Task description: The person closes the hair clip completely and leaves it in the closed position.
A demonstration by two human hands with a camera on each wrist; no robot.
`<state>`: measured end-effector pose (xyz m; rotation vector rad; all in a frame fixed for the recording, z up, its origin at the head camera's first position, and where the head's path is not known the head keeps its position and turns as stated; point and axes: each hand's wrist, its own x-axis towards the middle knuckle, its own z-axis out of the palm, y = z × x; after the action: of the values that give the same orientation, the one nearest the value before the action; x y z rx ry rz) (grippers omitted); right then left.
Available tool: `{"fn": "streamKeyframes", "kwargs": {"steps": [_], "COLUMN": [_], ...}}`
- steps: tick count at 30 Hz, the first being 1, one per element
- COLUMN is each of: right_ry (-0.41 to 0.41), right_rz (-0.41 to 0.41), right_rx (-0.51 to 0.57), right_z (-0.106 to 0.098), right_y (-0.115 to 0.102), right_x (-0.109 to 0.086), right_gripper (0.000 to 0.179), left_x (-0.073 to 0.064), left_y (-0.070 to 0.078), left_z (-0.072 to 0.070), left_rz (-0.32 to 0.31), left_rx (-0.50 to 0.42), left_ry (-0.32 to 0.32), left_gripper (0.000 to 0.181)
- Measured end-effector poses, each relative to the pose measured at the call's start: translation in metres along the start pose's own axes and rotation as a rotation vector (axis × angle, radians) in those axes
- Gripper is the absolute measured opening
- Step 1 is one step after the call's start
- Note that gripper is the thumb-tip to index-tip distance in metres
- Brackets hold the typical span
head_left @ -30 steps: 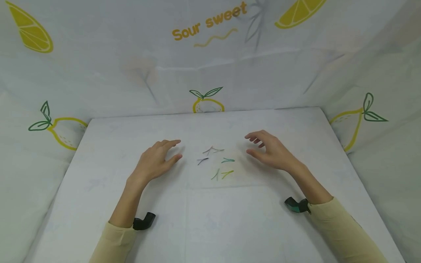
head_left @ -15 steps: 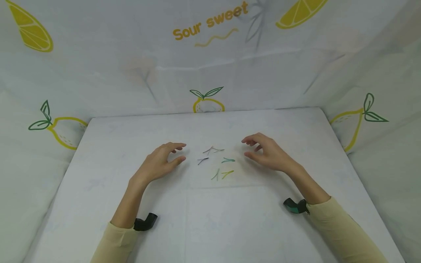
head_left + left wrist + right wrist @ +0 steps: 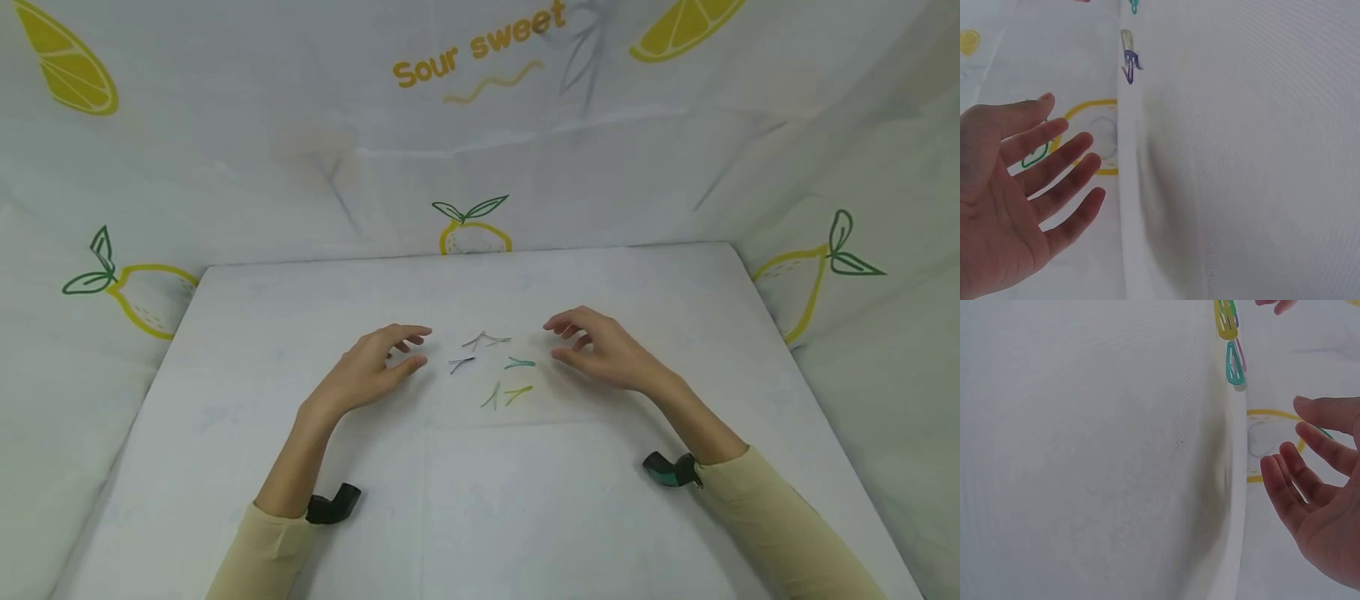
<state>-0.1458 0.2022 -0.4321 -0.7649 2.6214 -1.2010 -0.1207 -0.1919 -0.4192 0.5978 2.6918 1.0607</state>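
Note:
Several small hair clips lie spread on the white table, their arms splayed apart. In the head view these include a yellow clip [image 3: 524,390], a teal clip [image 3: 523,363], a dull green clip [image 3: 492,395], a purple clip [image 3: 468,360] and pale pinkish ones [image 3: 483,335] at the back. My left hand [image 3: 371,371] hovers to the left of the clips, nearest the purple one, fingers relaxed and holding nothing. To their right hovers my right hand [image 3: 607,357], fingers loosely bent, also without anything in it. Both wrist views show the palms and fingers apart from the clips.
Beneath the clips, a faint see-through sheet [image 3: 517,426] shows its front edge on the table [image 3: 510,517]. White cloth [image 3: 300,125] with lemon prints rises behind and at both sides. A black wrist mount [image 3: 336,504] sits on each forearm.
Both hands have drifted a little inward toward the clips, the left hand to the right and the right hand to the left. The clips stay where they were.

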Motion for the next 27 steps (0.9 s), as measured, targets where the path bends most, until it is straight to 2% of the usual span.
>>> {"fn": "streamKeyframes", "kwargs": {"steps": [9,27], "right_ry": [-0.027,-0.080], "right_rz": [-0.003,0.021], "right_rx": [0.025,0.060], "right_z": [0.004,0.012], "right_y": [-0.002,-0.004], "right_x": [0.002,0.008], "right_gripper": [0.039,0.035], "left_x": [0.002,0.004], "left_y": [0.001,0.005], "left_z": [0.004,0.010], "left_rz": [0.045,0.036], "left_rx": [-0.082,-0.156], "left_ry": [-0.030,-0.070], "left_gripper": [0.046,0.039]}}
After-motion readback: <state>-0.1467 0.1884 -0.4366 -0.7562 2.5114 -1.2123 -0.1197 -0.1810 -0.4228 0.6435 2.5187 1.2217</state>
